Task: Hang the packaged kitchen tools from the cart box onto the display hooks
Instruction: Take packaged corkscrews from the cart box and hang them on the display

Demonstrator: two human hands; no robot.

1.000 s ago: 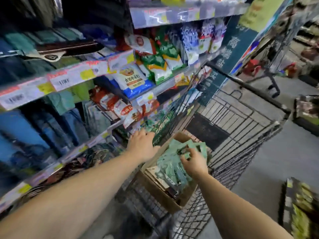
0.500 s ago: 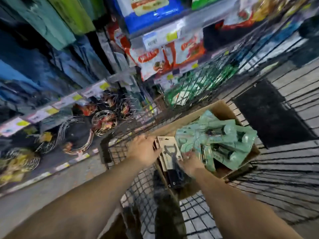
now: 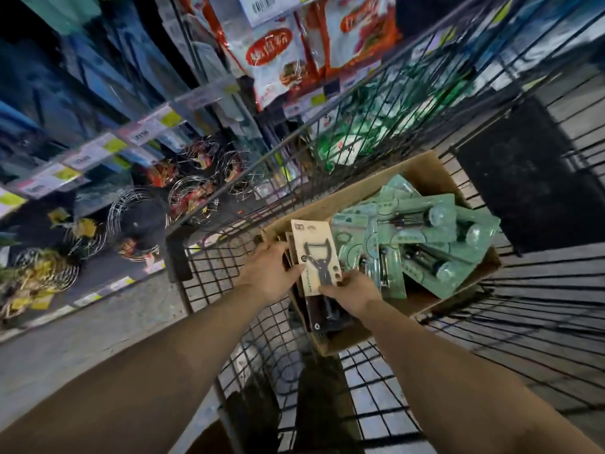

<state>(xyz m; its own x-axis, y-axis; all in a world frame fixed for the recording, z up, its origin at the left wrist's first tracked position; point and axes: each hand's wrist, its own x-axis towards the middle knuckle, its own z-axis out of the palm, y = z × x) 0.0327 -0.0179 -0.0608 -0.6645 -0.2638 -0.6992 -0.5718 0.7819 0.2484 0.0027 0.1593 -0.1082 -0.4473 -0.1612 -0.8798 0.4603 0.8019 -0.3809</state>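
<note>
A cardboard box [image 3: 425, 172] sits inside the wire cart [image 3: 327, 132]. Its right part holds several green blister packs [image 3: 425, 237] of kitchen tools. At the box's near left end stands a row of tan cards, and the front one is a tan carded peeler [image 3: 314, 253] with a black tool on it. My left hand [image 3: 271, 273] grips the stack of cards at its left edge. My right hand [image 3: 352, 291] pinches the bottom of the peeler card, thumb on its face.
Left of the cart, shelves carry price-tag rails [image 3: 98, 152], red snack bags [image 3: 278, 57] above and wire baskets [image 3: 131, 221] on the lowest level. The grey floor [image 3: 65, 342] runs between shelf and cart. A dark mat [image 3: 530, 172] lies in the cart's far part.
My view has tilted down and closer to the box. My right hand left the green packs and took the peeler card, raising it slightly; my left hand moved onto the card stack.
</note>
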